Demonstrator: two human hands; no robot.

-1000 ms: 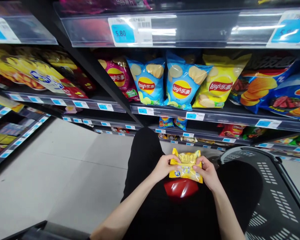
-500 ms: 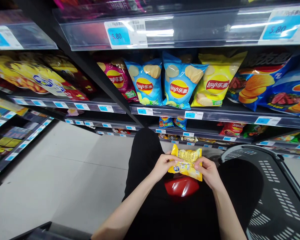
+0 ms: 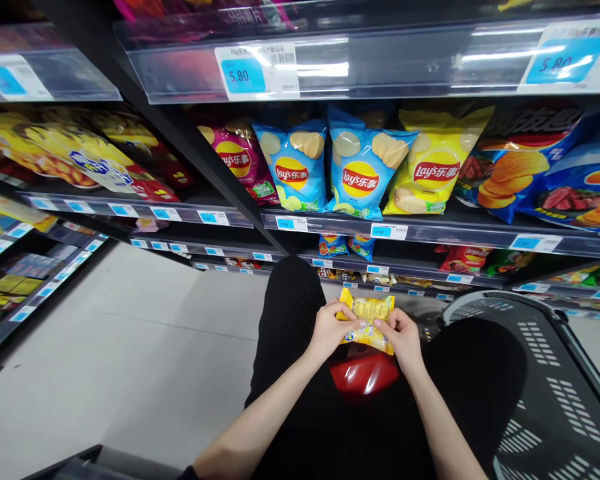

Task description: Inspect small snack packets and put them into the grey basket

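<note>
A small yellow snack packet (image 3: 369, 309) with printed text is held low, above my lap and between my knees. My left hand (image 3: 333, 327) grips its left side, thumb laid across the front. On the opposite side my right hand (image 3: 403, 335) pinches it, the thumb reaching toward the middle, so the two thumb tips are close together. Just below the packet, a shiny red package (image 3: 364, 375) rests on my dark clothing; it touches neither hand as far as I can see.
Ahead, a shelf (image 3: 460, 235) carries blue chip bags (image 3: 360, 170) and a yellow chip bag (image 3: 435, 167). Lower shelves hold smaller packets. A grey perforated basket (image 3: 555, 380) stands by my right knee. Pale floor (image 3: 180, 353) extends to the left, beside another shelf unit (image 3: 45, 287).
Both thumbs have moved inward along the packet and are now nearly together at its middle. The packet has shifted slightly left and up. The red package remains in place.
</note>
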